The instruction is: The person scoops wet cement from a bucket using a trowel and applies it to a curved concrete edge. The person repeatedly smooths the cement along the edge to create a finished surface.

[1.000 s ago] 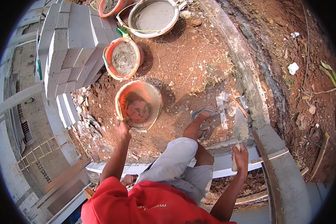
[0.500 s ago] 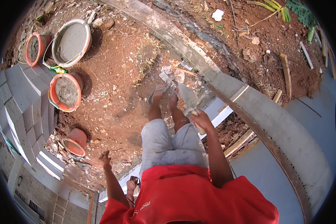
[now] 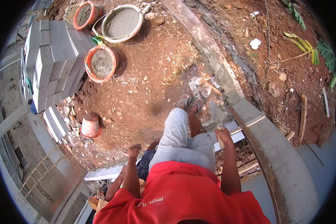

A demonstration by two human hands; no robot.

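Note:
A pointed trowel (image 3: 216, 113) is in my right hand (image 3: 223, 136), whose fingers wrap round its pale handle. The grey blade points away from me, beside a raised concrete edge. My left hand (image 3: 134, 150) is held out in front of my left side, open, with nothing visible in it. Beyond it on the soil, a reddish bucket (image 3: 90, 126) stands with its base up and its rim down. An orange bucket of wet mortar (image 3: 102, 63) stands farther off, near a wide round tub of mortar (image 3: 122, 24) and another orange mortar bucket (image 3: 83, 15).
Grey blocks (image 3: 50, 63) are stacked at the left. A curved concrete ledge (image 3: 287, 156) with a brown board (image 3: 261, 156) along it runs down my right. Close on my left is another person's arm (image 3: 115, 185). Loose wood (image 3: 303, 115) and rubble lie on the soil.
The view has turned left. The reddish bucket, tilted with its opening showing before, now has its base up. My left hand has drawn in toward my body; the trowel stays in my right.

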